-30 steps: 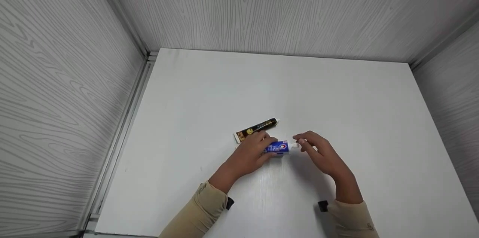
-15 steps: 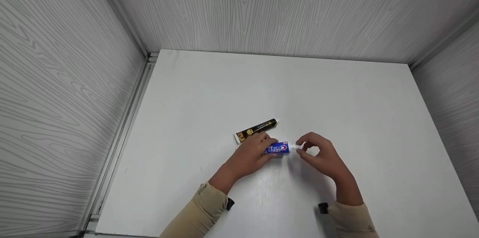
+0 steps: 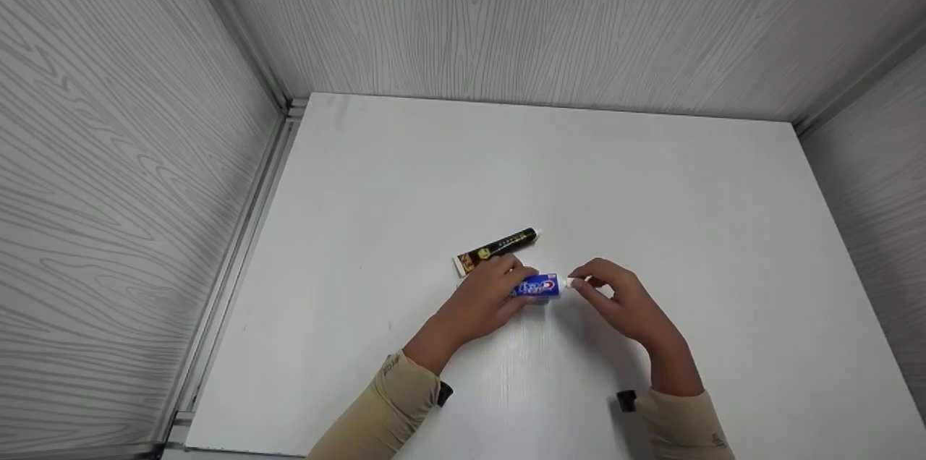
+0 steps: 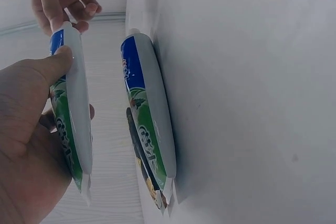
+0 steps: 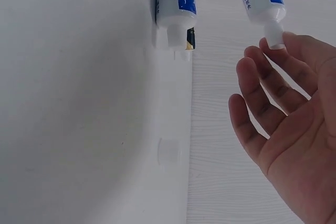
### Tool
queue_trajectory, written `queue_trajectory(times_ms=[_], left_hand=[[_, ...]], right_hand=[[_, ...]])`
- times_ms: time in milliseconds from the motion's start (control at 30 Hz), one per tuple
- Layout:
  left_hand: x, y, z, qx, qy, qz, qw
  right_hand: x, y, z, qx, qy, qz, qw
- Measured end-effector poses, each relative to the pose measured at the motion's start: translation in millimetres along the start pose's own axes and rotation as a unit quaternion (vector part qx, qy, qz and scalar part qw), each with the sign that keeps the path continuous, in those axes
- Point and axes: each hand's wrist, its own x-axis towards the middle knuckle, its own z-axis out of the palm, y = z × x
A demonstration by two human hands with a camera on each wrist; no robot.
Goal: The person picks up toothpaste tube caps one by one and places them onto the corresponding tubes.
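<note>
My left hand [image 3: 483, 298] grips a blue, green and white toothpaste tube [image 4: 79, 95] by its body, above the tabletop. The tube's white cap [image 5: 274, 34] points to the right. Thumb and index finger of my right hand [image 3: 621, 301] pinch that cap, while its other fingers are spread apart in the right wrist view. A second toothpaste tube [image 4: 149, 108] of the same look lies below on the table, mostly hidden from the head view. Beside it lies a black and gold tube [image 3: 499, 249] with a white cap, just beyond my left hand.
The white tabletop [image 3: 405, 171] stretches around both hands. Wood-grain panels stand at the back [image 3: 506, 19], at the left [image 3: 108, 192] and at the right edge. A metal rail [image 3: 239, 250] runs along the table's left side.
My right thumb and index finger, spread at the cap a second ago, have closed in and now pinch it. The left hand, its tube and the black tube stay in place.
</note>
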Motion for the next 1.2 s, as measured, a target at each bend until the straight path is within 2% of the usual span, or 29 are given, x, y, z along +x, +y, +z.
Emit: queue_trajectory(times_ms=[167,300,600,967,1067,1200], left_hand=[[1.2,1.5,-1.3,-0.008,0.003,0.007,0.9999],[1.9,1.7,-2.0,-0.015,-0.001,0.005,0.9999],[1.2,0.4,-1.4,-0.015,-0.007,-0.007,0.9998],[2.5,-1.3,1.1,-0.029,-0.005,-0.003,0.9996],[2.6,-1.3,-0.4,-0.024,-0.005,0.001,0.9997],[2.3,-0.2,-1.0,-0.022,-0.001,0.003,0.9998]], right_hand=[[-0.3,-1.5,-0.8,0.001,0.003,0.033,0.999],[-1.0,-1.3,-0.9,0.007,0.015,0.039,0.999],[-3.7,-1.4,-0.5,0.004,0.055,-0.012,0.998],[-1.1,2.6,3.0,0.008,0.051,-0.064,0.997],[-0.8,2.2,3.0,-0.005,0.046,-0.061,0.997],[-1.1,1.4,3.3,-0.009,0.034,-0.036,0.999]])
